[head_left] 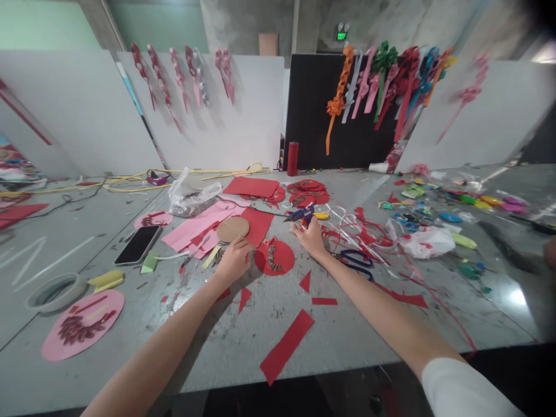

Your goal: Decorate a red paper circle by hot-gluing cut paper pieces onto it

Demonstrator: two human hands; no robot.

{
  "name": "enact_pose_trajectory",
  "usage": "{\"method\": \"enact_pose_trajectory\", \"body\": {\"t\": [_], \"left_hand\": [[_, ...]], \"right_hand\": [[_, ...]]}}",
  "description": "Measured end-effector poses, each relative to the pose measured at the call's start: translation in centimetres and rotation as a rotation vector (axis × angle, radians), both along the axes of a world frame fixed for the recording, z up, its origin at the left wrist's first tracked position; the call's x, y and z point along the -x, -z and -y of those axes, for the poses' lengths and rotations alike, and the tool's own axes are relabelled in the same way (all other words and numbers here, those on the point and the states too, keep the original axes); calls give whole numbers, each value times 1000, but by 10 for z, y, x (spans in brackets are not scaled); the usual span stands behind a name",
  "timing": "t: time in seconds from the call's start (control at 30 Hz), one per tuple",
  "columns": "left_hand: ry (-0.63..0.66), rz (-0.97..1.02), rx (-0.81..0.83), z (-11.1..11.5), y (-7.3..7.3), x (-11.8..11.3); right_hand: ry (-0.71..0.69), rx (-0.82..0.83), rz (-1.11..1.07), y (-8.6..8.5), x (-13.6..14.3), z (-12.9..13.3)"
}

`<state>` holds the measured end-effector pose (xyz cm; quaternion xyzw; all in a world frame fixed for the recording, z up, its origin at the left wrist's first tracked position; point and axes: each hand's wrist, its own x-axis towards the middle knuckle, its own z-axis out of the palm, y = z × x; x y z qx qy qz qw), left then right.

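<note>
My right hand [310,237] is wrapped round a blue glue gun [299,214], whose nozzle points left above the table. My left hand [236,260] has its fingers drawn together between a round brown cardboard disc [233,229] and a red paper circle [282,258]. What the left fingers pinch, if anything, is too small to make out. On the red circle lies a curved row of dark, patterned pieces. Similar dark pieces [217,255] lie partly hidden behind my left hand. Blue-handled scissors [357,263] rest right of my right wrist.
Red paper strips [287,346] lie in front. A phone [138,244], tape roll [56,292] and decorated pink oval [83,325] are at left. Further back are red circles [309,192], a plastic bag [191,194] and a red bottle [293,158]. Tangled ribbons [369,234] spread right.
</note>
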<state>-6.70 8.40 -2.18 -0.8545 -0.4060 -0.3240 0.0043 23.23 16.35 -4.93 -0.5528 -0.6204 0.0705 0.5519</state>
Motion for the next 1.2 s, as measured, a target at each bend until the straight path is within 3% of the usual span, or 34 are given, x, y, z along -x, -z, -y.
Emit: {"method": "enact_pose_trajectory", "body": {"t": [0.17,0.3,0.47,0.6,0.77,0.97,1.2], "left_hand": [[-64,20,19,-28,-19,-22],[-69,32,76,-52,-29,-58],[-12,0,149,-70,-27,-116],[-72,-28,177,-80,-23,-146],[-56,-20,190,-87,-23,-153],[-22,29,195,-88,-26,-146],[42,119,243,-87,-27,-158]], "right_hand": [[-53,27,-194,-4,-3,1],[-73,38,-258,-5,-4,2],[-170,31,-371,-1,-4,-2],[-254,22,-439,2,-3,-6],[-299,25,-441,7,-5,-10],[-251,22,-509,9,-4,-16],[-335,26,-540,12,-4,-18]]}}
